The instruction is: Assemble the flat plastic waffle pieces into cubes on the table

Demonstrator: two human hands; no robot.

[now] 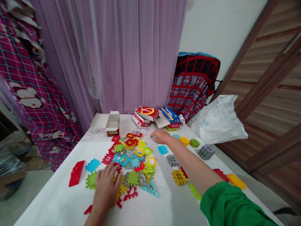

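Note:
My left hand [107, 182] lies palm down at the near left of a pile of interlocking plastic tiles [135, 162], its fingers spread over the edge pieces. Beside its fingers are a green tile [91, 180] and a light blue tile [92, 165]. My right hand [161, 137] is stretched out past the far right of the pile, fingers bent down and together. A bit of blue shows at those fingertips, apparently a small blue tile, mostly hidden. Just below that hand lies another blue tile [162, 149].
Right of the pile are a grey tile [172, 160], a yellow tile stack [179, 177] and a grey cube [206, 152]. Small boxes [147, 114] and an open box [113, 124] stand at the back. A red block [76, 173] lies left; a plastic bag [216, 121] is at the right edge.

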